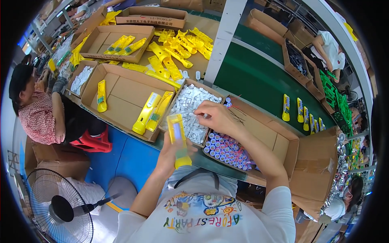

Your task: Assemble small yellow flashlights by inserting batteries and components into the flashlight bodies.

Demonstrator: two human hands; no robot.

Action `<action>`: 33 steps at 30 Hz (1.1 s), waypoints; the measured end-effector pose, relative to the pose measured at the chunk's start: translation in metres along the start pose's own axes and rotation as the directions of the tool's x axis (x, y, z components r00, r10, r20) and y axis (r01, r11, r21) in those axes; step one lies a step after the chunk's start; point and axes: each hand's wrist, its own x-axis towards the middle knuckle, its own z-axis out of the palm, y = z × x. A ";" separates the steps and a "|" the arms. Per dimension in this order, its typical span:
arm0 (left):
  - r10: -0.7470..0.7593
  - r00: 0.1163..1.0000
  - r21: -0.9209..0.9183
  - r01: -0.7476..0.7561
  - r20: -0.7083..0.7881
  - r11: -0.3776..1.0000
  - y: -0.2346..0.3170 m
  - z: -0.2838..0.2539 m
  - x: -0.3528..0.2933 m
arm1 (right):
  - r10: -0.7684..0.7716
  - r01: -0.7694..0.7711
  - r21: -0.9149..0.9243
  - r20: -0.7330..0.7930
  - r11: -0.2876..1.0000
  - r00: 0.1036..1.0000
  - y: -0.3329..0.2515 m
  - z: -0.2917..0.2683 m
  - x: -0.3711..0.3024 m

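Note:
My left hand (165, 157) grips a yellow flashlight housing half (184, 160), held upright and partly blurred. A purple cylindrical cell lies inside the shell, with a green part below it. Over a box of small white plastic parts (188, 99), my right hand (221, 117) is closed in a pinch. A small white part (193, 115) shows at its fingertips. Close by the right forearm, many purple cylindrical cells (227, 150) stand packed in a carton. In the cardboard tray (117, 91) to the left lie several yellow housings (146, 113), some with green circuit boards.
Yellow shells (178, 44) are heaped behind the trays. A green conveyor belt (247, 75) carries yellow flashlights (286, 107) on the right. A co-worker (40, 105) sits at the left, and a fan (60, 208) stands at the lower left. A tall carton (314, 170) borders the right.

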 end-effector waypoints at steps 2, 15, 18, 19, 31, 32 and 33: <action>0.007 0.999 0.088 -0.010 0.038 0.996 -0.002 0.008 0.002 | 0.146 -0.135 0.234 -0.031 0.963 0.989 -0.011 -0.007 -0.006; 0.031 0.983 0.385 -0.100 0.182 0.917 -0.010 0.015 0.007 | 0.450 -0.447 0.488 0.120 0.750 0.885 -0.045 -0.017 -0.015; 0.042 0.962 0.301 -0.126 0.269 0.945 -0.008 0.017 0.010 | 0.395 -0.329 0.398 -0.095 0.856 0.914 -0.040 -0.013 -0.020; 0.035 0.948 0.257 -0.121 0.317 0.959 -0.007 0.018 0.011 | 0.208 -0.163 0.185 -0.259 0.969 0.943 -0.037 -0.011 -0.022; 0.620 0.777 0.953 0.096 0.108 -0.286 0.071 -0.087 0.063 | 0.457 -0.763 -0.507 -0.611 0.400 0.646 0.309 -0.273 -0.153; 0.530 0.845 0.949 0.107 0.070 -0.296 0.068 -0.090 0.078 | 0.563 -0.745 -0.593 -0.519 0.306 0.644 0.346 -0.287 -0.202; 0.542 0.840 0.940 0.161 0.030 -0.301 0.074 -0.102 0.069 | 0.564 -0.724 -0.592 -0.483 0.354 0.670 0.336 -0.258 -0.177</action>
